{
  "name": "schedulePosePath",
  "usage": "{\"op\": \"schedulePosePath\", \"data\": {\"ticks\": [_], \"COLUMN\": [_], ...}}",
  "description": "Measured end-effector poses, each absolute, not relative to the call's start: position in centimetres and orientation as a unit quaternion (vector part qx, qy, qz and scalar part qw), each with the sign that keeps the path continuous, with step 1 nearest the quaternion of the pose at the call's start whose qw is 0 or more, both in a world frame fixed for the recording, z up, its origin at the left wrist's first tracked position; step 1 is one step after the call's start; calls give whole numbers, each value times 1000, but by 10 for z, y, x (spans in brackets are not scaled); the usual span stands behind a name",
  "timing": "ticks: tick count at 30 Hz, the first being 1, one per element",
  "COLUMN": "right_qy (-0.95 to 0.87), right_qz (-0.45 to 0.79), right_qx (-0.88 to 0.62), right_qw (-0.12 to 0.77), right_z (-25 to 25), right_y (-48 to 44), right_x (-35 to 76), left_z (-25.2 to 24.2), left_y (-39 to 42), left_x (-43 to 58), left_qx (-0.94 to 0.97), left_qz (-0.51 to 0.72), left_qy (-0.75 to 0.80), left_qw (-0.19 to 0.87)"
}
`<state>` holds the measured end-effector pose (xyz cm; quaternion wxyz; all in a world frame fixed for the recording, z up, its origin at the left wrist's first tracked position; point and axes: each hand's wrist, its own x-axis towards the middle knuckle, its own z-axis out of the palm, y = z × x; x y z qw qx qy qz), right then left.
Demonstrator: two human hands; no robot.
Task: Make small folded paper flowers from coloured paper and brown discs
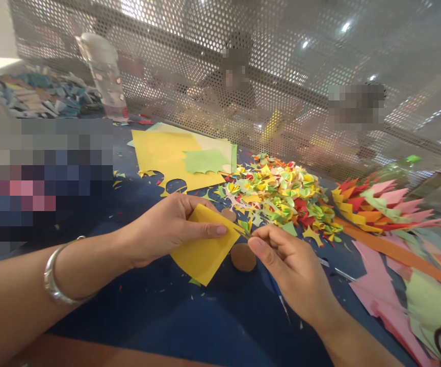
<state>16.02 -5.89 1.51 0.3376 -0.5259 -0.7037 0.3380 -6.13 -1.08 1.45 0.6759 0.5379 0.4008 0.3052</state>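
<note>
Landmark: yellow sheet [205, 244], low on the counter [189, 321]; keep it taut, cut slowly. Left hand [166, 229], left of sheet, pinched shut on its top edge; right hand [292, 270], right of sheet, fingers curled narrow around scissors [277, 290]; scrap pile [281, 196] beyond sheet.

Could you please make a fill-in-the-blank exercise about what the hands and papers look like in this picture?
1. The left hand holds a folded sheet of ____ paper.
2. A silver ____ sits on the left wrist.
3. The heap of paper scraps lies ____ the hands.
4. The table surface is dark ____.

Missing words: yellow; bracelet; beyond; blue
</note>
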Motion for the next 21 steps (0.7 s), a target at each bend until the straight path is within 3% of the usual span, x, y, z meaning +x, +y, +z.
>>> {"op": "schedulePosePath", "data": {"ticks": [21], "right_qy": [-727], "right_qz": [299], "right_qx": [-520], "right_qw": [335], "right_z": [17], "right_y": [-61], "right_x": [161], "left_z": [12], "left_y": [-11], "left_x": [-61], "left_qx": [528], "left_qz": [298], "left_qy": [391], "left_qw": [693]}}
